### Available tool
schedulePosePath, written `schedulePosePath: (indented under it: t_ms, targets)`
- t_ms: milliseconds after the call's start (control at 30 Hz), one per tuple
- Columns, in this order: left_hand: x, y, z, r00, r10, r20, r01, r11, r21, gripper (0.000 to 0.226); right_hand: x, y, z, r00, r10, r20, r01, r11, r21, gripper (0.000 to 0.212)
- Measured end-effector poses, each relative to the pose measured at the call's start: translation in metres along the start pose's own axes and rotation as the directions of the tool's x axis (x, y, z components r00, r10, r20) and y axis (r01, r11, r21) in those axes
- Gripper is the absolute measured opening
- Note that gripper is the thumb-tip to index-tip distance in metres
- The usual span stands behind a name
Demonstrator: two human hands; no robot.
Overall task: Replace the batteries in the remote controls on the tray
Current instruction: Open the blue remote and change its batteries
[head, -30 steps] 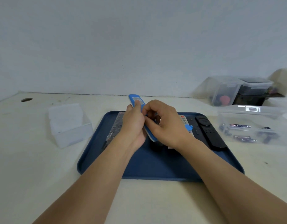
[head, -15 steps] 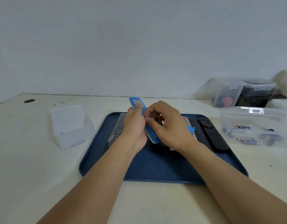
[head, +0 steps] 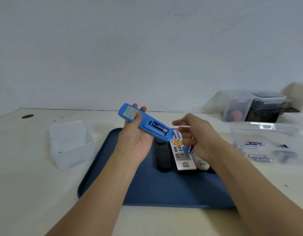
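A person's left hand grips a blue silicone-sleeved remote control above the dark blue plastic tray, back side up, its battery bay uncovered with one blue-labelled battery seated inside. The right hand, at 3 o'clock of the remote and apart from it, has its lower fingers curled over a small blue piece — too blurred to tell what it is — while the forefinger and thumb point toward the remote.

On the tray below the hands lie a black slim remote, a white remote with purple and orange buttons just beside it, and a cream-coloured remote partly hidden under the right wrist.

The tray sits on a cream, lightly scuffed tabletop that meets a plain pale wall. At 9 o'clock of the tray stands a frosted lidless plastic box; at 3 o'clock, a clear shallow plastic bin holds several loose batteries. Farther back, at 2 o'clock, two clear lidded containers stand against the wall — one with a red object inside, the other with dark contents. A round grommet hole marks the table at 10 o'clock.
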State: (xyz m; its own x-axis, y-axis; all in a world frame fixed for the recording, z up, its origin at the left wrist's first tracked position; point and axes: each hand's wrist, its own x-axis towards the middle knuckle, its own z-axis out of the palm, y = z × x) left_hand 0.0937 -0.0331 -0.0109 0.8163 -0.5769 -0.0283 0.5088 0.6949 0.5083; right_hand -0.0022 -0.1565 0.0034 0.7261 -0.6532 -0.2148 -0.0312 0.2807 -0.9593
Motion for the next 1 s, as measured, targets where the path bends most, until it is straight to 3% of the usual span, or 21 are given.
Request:
schedulePosePath:
  t_ms: [67, 100, 200, 300, 400, 467, 567, 633, 700, 767, 867, 1000]
  targets:
    - [-0.002, -0.002, 0.002, 1.000, 0.008, 0.018, -0.007, 0.997, -0.077, 0.024, -0.004, 0.002, 0.005, 0.998, -0.011, 0.057, 0.023, 0.973, -0.231, 0.030]
    - [-0.004, -0.002, 0.003, 1.000, 0.009, 0.017, -0.007, 0.996, -0.090, 0.024, -0.005, 0.006, 0.007, 0.995, -0.040, 0.093, 0.061, 0.970, -0.236, 0.033]
    - [-0.008, -0.003, 0.004, 1.000, -0.002, -0.001, 0.002, 1.000, -0.008, 0.020, -0.003, 0.009, 0.009, 0.986, -0.150, 0.071, 0.156, 0.985, -0.076, 0.026]
    - [-0.013, 0.001, 0.005, 1.000, -0.030, 0.002, 0.029, 0.969, 0.247, 0.010, 0.003, 0.004, -0.002, 0.978, -0.208, -0.012, 0.207, 0.978, -0.029, 0.029]
    - [-0.022, 0.001, 0.009, 0.990, -0.138, 0.037, 0.100, 0.850, 0.518, 0.026, 0.006, 0.000, -0.008, 0.962, -0.273, 0.017, 0.274, 0.961, -0.043, 0.024]
    - [-0.031, -0.001, 0.011, 0.959, -0.268, 0.088, 0.136, 0.713, 0.688, 0.031, 0.005, -0.001, -0.009, 0.950, -0.301, 0.082, 0.307, 0.949, -0.073, 0.024]
    - [-0.038, -0.005, 0.012, 0.907, -0.403, 0.121, 0.131, 0.544, 0.829, 0.029, 0.000, 0.000, -0.005, 0.908, -0.385, 0.162, 0.412, 0.892, -0.186, 0.026]
    - [-0.035, -0.009, 0.012, 0.941, -0.318, 0.118, 0.074, 0.533, 0.843, 0.027, 0.000, 0.003, -0.003, 0.832, -0.549, 0.075, 0.545, 0.787, -0.287, 0.018]
    - [-0.031, -0.012, 0.011, 0.977, -0.180, 0.115, 0.001, 0.544, 0.839, 0.027, -0.003, 0.005, -0.004, 0.670, -0.741, -0.044, 0.647, 0.612, -0.454, 0.019]
    - [-0.026, -0.016, 0.009, 0.990, -0.057, 0.129, -0.081, 0.523, 0.848, 0.026, -0.007, 0.005, -0.002, 0.552, -0.834, 0.025, 0.719, 0.460, -0.522, 0.018]
    - [-0.026, -0.019, 0.006, 0.985, 0.044, 0.164, -0.166, 0.452, 0.876, 0.026, -0.011, 0.011, 0.006, 0.545, -0.826, 0.143, 0.758, 0.413, -0.505, 0.012]
    - [-0.027, -0.020, 0.007, 0.977, 0.076, 0.197, -0.211, 0.368, 0.905, 0.029, -0.010, 0.014, 0.010, 0.544, -0.826, 0.145, 0.751, 0.403, -0.524, 0.010]
